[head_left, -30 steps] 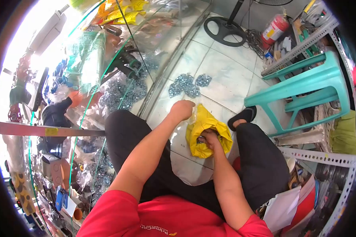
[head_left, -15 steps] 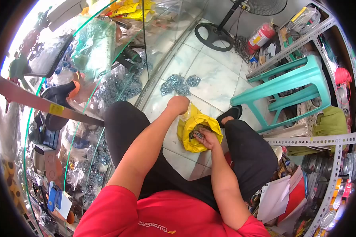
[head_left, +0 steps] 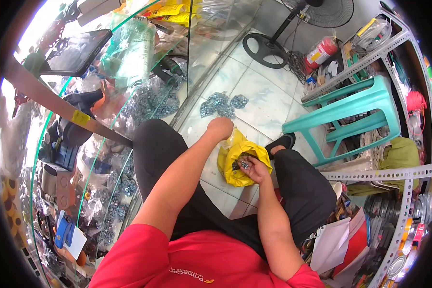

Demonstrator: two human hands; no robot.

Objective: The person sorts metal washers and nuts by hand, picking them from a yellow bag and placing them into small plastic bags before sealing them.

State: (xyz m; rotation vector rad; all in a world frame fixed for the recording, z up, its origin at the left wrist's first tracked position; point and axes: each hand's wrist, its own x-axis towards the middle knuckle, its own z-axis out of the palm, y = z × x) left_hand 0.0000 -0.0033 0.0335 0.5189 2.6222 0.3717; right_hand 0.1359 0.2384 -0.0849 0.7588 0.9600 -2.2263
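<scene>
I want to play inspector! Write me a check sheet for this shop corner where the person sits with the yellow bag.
Surface: pale tiled floor.
Job's things: yellow bag open on the floor; small metal parts at its mouth.
Clutter: packets of metal parts lying on the tiles.
Hands: left hand a fist at the bag's top edge; right hand holding metal parts.
Cables: dark tangle by the fan base.
Surroundings: glass cabinet, teal stool, fire extinguisher, metal shelves.
</scene>
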